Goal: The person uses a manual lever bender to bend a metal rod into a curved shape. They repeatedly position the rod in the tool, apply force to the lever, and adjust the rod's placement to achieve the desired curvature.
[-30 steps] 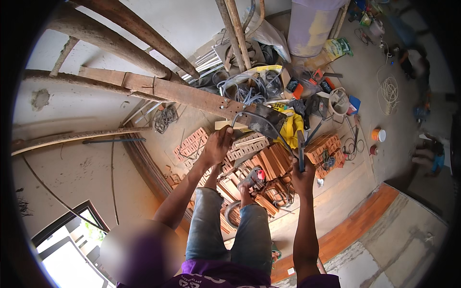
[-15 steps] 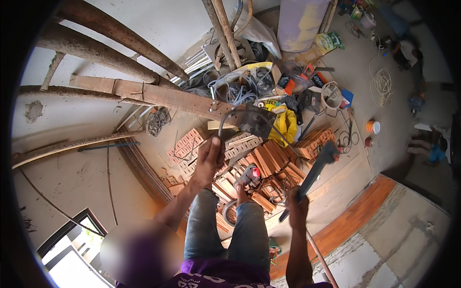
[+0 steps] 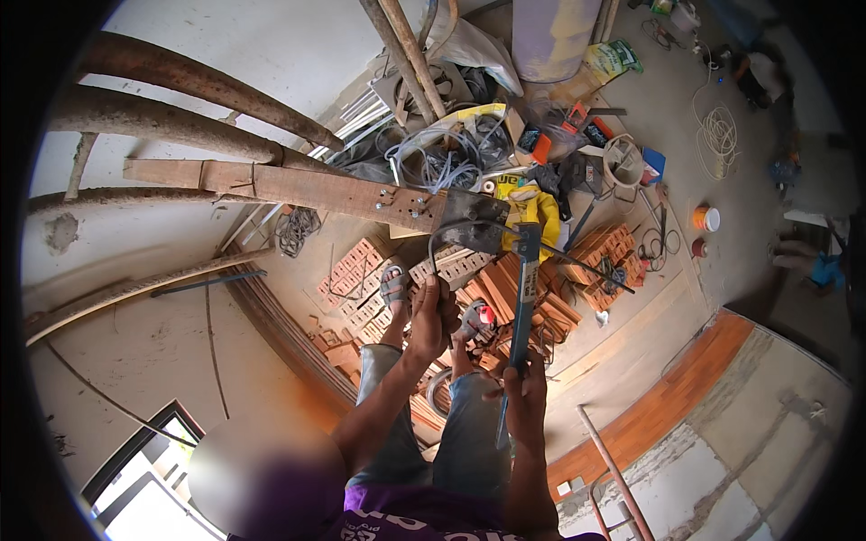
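Note:
In my left hand (image 3: pixel 431 317), a thin dark metal rod (image 3: pixel 591 268) is gripped near one end. It rises from my fist, curves over and runs down to the right. My right hand (image 3: pixel 527 395) is closed around a long blue metal bar (image 3: pixel 522 311), held nearly upright. The notched head of the bar overlaps the rod; whether they touch I cannot tell. Behind the rod's curve lies a black plate (image 3: pixel 469 215) at the end of a wooden plank (image 3: pixel 298 184). Several bolts (image 3: pixel 416 213) stick out of the plank beside it.
Below are perforated bricks (image 3: pixel 356 263) and stacked red-brown bricks (image 3: pixel 600 261); my sandalled feet stand among them. Tubing (image 3: pixel 433 158), bags and a bucket (image 3: pixel 622 162) crowd the far side. Rusty poles (image 3: pixel 180 117) lean at left. A person (image 3: pixel 821 269) is at far right.
My right hand has moved left, and the blue bar has swung from slanting right to nearly upright over the rod. My left hand shifted right and slightly down with the rod.

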Tool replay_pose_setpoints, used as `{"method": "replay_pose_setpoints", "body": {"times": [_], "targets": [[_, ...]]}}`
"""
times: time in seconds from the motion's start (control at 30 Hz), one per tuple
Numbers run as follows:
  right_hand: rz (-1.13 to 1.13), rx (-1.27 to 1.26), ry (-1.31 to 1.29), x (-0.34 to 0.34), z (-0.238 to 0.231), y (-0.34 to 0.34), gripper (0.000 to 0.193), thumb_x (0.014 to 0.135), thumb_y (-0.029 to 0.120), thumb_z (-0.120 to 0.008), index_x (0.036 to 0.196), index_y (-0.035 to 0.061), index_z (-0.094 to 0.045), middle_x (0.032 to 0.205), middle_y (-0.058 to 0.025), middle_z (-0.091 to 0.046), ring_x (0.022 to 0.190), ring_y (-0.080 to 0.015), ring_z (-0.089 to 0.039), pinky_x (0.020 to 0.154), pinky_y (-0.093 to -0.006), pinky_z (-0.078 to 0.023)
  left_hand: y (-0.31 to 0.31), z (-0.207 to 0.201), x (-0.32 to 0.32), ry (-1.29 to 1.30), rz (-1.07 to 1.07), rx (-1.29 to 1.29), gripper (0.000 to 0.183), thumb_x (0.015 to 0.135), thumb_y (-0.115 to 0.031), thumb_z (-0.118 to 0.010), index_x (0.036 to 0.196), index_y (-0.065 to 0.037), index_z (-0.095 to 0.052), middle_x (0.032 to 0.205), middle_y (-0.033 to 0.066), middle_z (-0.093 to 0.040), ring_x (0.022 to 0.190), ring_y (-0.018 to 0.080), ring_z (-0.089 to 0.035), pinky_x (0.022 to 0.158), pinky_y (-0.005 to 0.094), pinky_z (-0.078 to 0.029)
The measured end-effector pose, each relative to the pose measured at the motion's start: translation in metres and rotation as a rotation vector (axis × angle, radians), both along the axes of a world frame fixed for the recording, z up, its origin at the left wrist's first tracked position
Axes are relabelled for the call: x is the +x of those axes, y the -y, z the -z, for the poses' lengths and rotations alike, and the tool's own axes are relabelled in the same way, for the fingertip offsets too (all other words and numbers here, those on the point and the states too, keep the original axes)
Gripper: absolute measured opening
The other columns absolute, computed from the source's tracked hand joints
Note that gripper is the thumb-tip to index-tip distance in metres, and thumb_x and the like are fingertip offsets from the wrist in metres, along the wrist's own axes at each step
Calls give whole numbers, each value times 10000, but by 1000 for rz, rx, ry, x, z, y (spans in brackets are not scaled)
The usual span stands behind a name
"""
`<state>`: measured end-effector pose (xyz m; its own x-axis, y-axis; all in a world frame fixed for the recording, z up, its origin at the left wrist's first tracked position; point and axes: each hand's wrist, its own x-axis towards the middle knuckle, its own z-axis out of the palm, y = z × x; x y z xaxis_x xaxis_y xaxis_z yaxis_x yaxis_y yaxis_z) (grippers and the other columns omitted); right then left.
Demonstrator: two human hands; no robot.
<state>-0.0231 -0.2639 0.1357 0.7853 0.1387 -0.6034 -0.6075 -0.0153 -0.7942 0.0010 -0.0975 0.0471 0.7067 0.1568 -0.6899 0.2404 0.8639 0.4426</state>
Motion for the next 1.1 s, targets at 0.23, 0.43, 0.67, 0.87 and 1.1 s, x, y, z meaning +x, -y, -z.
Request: {"method": "replay_pose_setpoints", "body": {"times": [0.23, 0.43, 0.67, 0.87, 1.1], "targets": [[-94, -287, 172, -12, 27, -16, 313, 1005, 257, -456, 1198, 11, -476, 864, -122, -580, 788, -212, -594, 684, -334, -470, -20, 1, 2, 29, 89, -39, 335, 1022, -402, -401, 816, -140, -436, 584, -64, -284, 446, 46, -214, 385, 223, -172], [-53, -339, 268, -32, 90, -42, 383, 1011, 201, -447, 1311, -36, -426, 1078, -176, -570, 1027, -243, -559, 902, -350, -442, -35, -1, 6, 50, 160, 23, 349, 1030, -410, -357, 819, -144, -441, 573, -76, -270, 442, 37, -210, 383, 211, -178], [17, -313, 281, -39, 77, -86, 478, 1015, 198, -434, 1401, -67, -336, 1236, -237, -535, 1163, -307, -528, 989, -404, -392, -72, -9, 15, -27, 316, 112, 345, 1024, -405, -391, 818, -137, -458, 587, -76, -277, 451, 34, -212, 392, 209, -183], [60, -432, 218, -57, 79, -123, 469, 1007, 191, -429, 1398, -55, -349, 1074, -226, -548, 931, -338, -540, 833, -427, -434, -81, -15, 22, -6, 358, 1, 350, 1040, -388, -346, 816, -130, -424, 592, -61, -299, 455, 39, -237, 382, 206, -181], [169, -281, 26, -58, 78, -152, 432, 1004, 201, -422, 1376, -14, -390, 914, -174, -566, 788, -304, -579, 719, -399, -468, -94, -12, 28, 26, 433, -37, 374, 1044, -378, -327, 799, -112, -424, 599, -31, -320, 472, 63, -264, 380, 209, -198]]}}
